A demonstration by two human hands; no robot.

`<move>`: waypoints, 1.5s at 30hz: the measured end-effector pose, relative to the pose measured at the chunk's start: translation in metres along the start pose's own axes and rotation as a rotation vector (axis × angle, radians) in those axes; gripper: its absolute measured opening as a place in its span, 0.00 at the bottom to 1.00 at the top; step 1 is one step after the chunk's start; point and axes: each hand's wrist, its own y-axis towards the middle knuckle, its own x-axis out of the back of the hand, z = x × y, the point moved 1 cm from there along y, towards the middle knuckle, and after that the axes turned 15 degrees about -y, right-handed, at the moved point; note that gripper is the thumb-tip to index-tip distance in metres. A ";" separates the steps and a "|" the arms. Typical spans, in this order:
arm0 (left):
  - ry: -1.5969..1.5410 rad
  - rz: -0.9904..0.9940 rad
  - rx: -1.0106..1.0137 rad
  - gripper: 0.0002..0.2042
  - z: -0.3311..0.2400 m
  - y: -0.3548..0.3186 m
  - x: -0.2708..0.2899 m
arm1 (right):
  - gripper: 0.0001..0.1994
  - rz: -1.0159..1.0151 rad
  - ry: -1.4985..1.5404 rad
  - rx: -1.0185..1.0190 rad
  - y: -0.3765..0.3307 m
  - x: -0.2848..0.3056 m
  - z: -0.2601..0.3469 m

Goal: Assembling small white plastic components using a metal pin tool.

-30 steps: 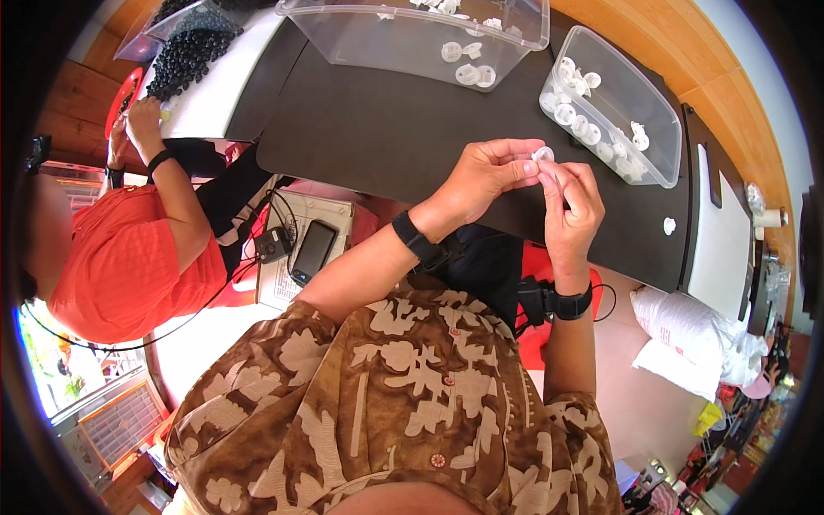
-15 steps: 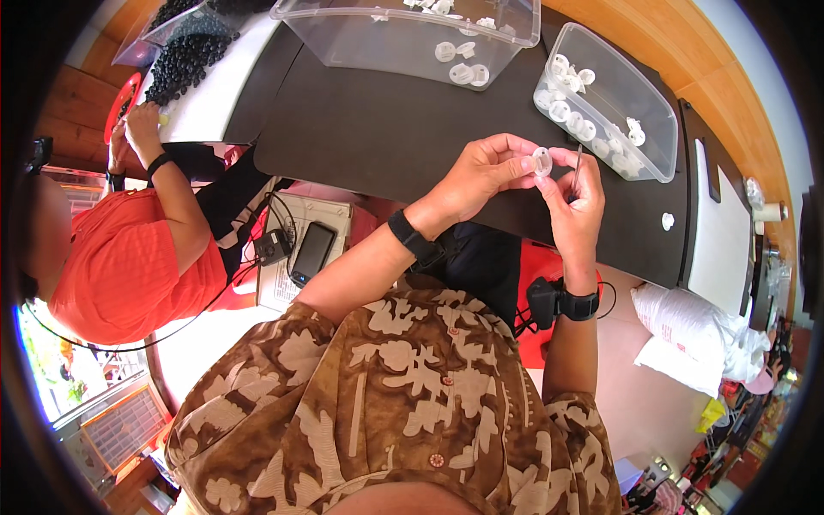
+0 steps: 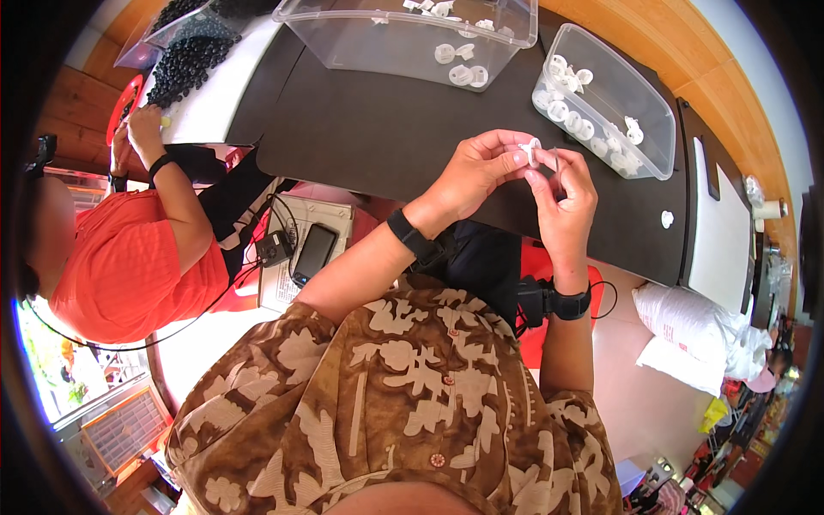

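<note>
My left hand (image 3: 477,168) and my right hand (image 3: 565,194) meet above the near edge of the dark table (image 3: 378,137). Both pinch one small white plastic part (image 3: 534,151) between their fingertips. A thin piece of metal or wire shows at my right fingers, too small to make out. Each wrist wears a black band. A clear rectangular bin (image 3: 611,101) with several white round parts sits just beyond my hands.
A larger clear bin (image 3: 412,39) with a few white parts stands at the table's far side. One loose white part (image 3: 667,219) lies at the right. A person in an orange shirt (image 3: 120,257) works at the left beside a heap of black parts (image 3: 184,60). A phone (image 3: 313,253) lies below the table.
My two hands stay together on the white part and have shifted slightly as my fingers work on it. The view has tilted a little.
</note>
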 end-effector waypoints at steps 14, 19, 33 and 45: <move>0.020 -0.075 -0.033 0.19 0.000 -0.001 -0.004 | 0.10 -0.091 -0.109 0.044 0.004 -0.011 0.008; -0.024 -0.108 -0.005 0.17 -0.003 0.000 -0.006 | 0.09 0.084 -0.010 -0.218 0.002 0.003 0.017; 0.039 -0.120 -0.009 0.15 0.000 0.002 -0.004 | 0.11 0.274 -0.014 -0.336 -0.008 0.013 0.004; 0.040 -0.080 -0.008 0.14 -0.003 0.001 -0.006 | 0.15 0.158 -0.093 -0.166 -0.012 0.012 0.006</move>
